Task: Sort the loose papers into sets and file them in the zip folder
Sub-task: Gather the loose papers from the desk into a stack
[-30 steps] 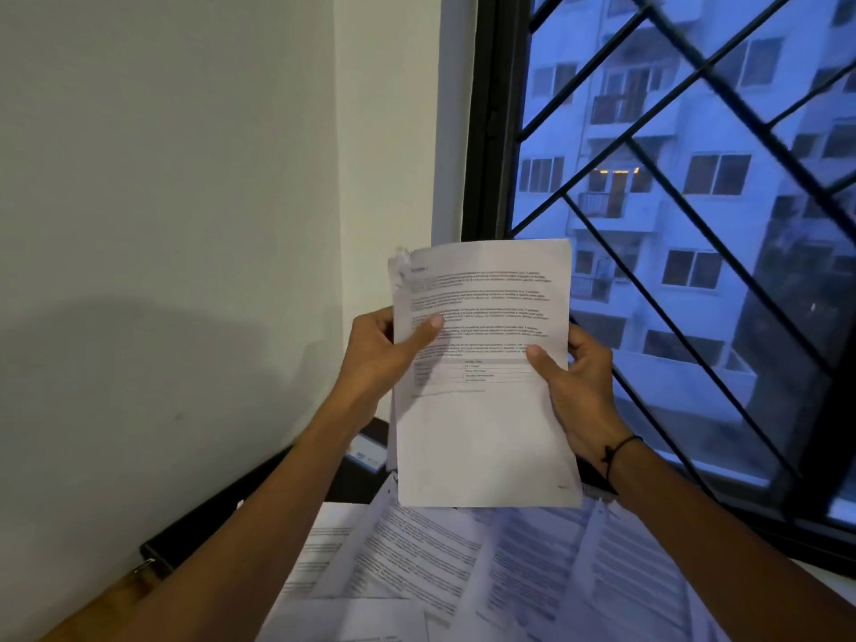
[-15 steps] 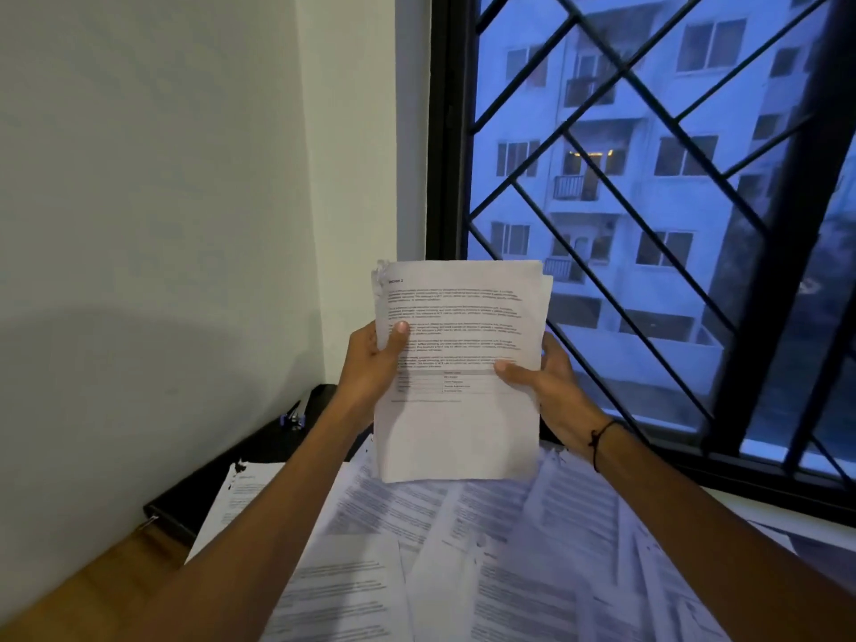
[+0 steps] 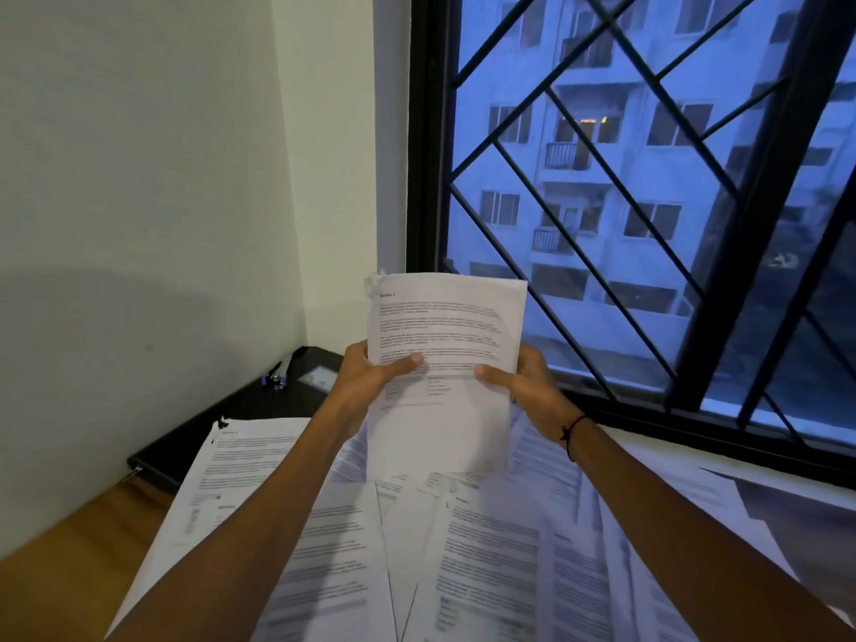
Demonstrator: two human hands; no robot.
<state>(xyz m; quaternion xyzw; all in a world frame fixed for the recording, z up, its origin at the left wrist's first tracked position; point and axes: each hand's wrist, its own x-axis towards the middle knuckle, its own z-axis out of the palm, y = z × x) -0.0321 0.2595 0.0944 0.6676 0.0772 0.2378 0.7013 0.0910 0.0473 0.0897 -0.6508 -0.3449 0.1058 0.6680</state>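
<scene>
1. Upright in front of the person, a sheaf [image 3: 444, 345] of printed pages is held up between both hands, its lower edge just above the papers [image 3: 463, 549] spread over the table [image 3: 69, 572].
2. The left hand [image 3: 366, 377] grips the sheaf's left edge, thumb pressed flat across the front page and the other fingers hidden behind it.
3. The right hand [image 3: 523, 382] grips the right edge the same way, thumb on the print and fingers curled behind; a dark cord [image 3: 572, 430] circles that wrist.
4. The sheaf's top left corner is crumpled and torn.
5. The loose papers overlap at many angles and cover most of the table; their text is too blurred to read.
6. A black folder [image 3: 222, 424] lies flat at the table's far left against the wall, partly under the nearest sheet, with a small label on its cover.
7. A small dark blue object [image 3: 273, 377], too small to identify, rests on the folder's far end.
8. Behind the sheaf a window [image 3: 648, 201] with a black diagonal grille shows an apartment block in bluish light.
</scene>
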